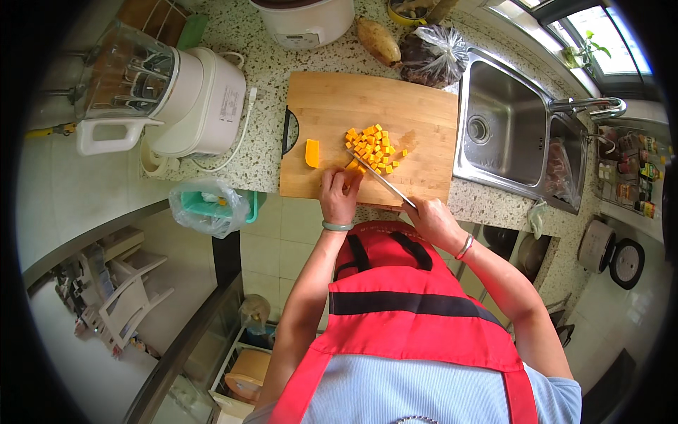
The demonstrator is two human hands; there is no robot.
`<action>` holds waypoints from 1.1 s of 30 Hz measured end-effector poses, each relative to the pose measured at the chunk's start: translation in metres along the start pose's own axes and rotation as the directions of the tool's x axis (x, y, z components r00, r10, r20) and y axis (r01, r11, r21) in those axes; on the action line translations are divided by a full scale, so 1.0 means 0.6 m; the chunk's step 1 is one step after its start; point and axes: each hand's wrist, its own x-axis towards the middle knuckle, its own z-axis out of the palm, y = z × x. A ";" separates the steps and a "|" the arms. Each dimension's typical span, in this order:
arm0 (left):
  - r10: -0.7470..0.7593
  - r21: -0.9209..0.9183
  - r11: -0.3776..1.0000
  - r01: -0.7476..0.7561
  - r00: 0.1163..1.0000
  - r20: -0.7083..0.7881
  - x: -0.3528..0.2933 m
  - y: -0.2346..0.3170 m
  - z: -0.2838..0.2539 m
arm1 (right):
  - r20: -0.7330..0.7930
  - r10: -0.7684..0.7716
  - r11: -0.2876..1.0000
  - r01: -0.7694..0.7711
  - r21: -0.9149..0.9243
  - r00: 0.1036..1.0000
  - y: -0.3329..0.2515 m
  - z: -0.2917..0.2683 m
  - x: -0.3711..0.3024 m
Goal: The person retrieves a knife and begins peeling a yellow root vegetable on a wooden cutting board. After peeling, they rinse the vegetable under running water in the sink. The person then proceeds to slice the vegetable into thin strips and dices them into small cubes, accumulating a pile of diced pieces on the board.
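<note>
On the wooden cutting board (325, 106) lies a heap of small orange cubes (372, 143) that look like diced pumpkin. My right hand (436, 222) is wrapped round the handle of a kitchen knife (387, 185). Its blade slants up and left to the near edge of the heap. My left hand (340, 196), with a bangle at the wrist, is at the board's near edge. Its curled fingers press on an orange piece (354, 167) beside the blade, partly hidden by the fingers. A larger uncut orange block (312, 153) lies apart, to the left.
A steel sink (498, 99) with a tap (600, 107) adjoins the board's right. Behind the board are a plastic bag (434, 56), a brown tuber (378, 41) and a white cooker (304, 25). A blender (191, 99) stands left. A lined green bin (212, 203) hangs at the counter edge.
</note>
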 end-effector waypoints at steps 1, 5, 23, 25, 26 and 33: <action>0.002 -0.010 1.000 -0.002 1.000 0.000 0.000 0.000 0.000 | -0.003 0.003 1.000 -0.003 -0.003 1.000 -0.001 0.000 -0.001; -0.023 -0.041 0.999 0.024 1.000 0.009 0.002 0.001 -0.003 | 0.014 -0.004 1.000 0.004 -0.006 1.000 0.000 0.000 -0.003; 0.088 0.035 0.995 -0.088 0.996 0.016 -0.004 -0.010 -0.006 | 0.000 -0.012 0.999 0.012 0.033 1.000 0.009 0.040 0.053; 0.079 0.071 0.994 -0.080 0.997 0.028 -0.004 -0.011 -0.003 | -0.014 -0.018 0.999 0.018 0.039 1.000 0.009 0.025 0.048; 0.068 0.092 0.993 -0.071 0.997 0.035 -0.005 -0.011 -0.004 | -0.014 -0.020 0.999 0.021 0.044 1.000 0.003 0.015 0.043; 0.057 0.037 0.998 -0.058 0.998 0.015 -0.005 -0.007 0.009 | -0.054 -0.053 0.998 0.054 0.016 0.997 0.000 -0.002 0.013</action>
